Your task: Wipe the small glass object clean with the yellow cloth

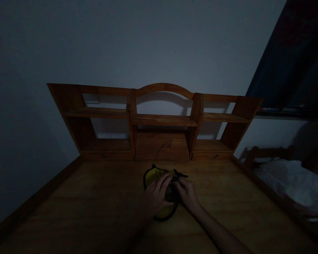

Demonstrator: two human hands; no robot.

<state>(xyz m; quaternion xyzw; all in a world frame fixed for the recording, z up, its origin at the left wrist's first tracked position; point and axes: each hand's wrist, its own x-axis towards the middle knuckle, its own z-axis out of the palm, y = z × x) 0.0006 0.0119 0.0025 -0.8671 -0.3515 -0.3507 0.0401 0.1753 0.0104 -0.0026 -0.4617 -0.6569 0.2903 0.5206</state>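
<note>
Across the near part of the wooden counter (pixel 100 197), two bare forearms reach forward and the hands come together a little right of the middle. The room is dim, so small details are hard to make out. The left hand (pixel 157 193) curves around the left side of a dark, shiny object (pixel 171 192), with its fingers over the upper side and its thumb below. The right hand (pixel 186 192) is drawn in narrow at the object's upper right, fingers bent; I cannot tell whether it grips the object itself or something beside it. The object sits between the two hands, above a yellow cloth piece (pixel 151 175) with black edging, which lies on the counter and shows beyond the left hand and again below it. A black strap (pixel 181 174) sticks out just past the right fingers.

Along the counter's back edge stands a wooden shelf unit (pixel 164 120) with an arched top rail over its middle section and open compartments on both sides. A wooden panel (pixel 148 146) fills the lower middle, and a low drawer front (pixel 212 156) runs under the right side. Off to the right are a wooden headboard (pixel 270 152) and pale bedding (pixel 302 181). Behind everything rises a plain wall (pixel 148 42), with a dark blue curtain (pixel 294 60) at the upper right.
</note>
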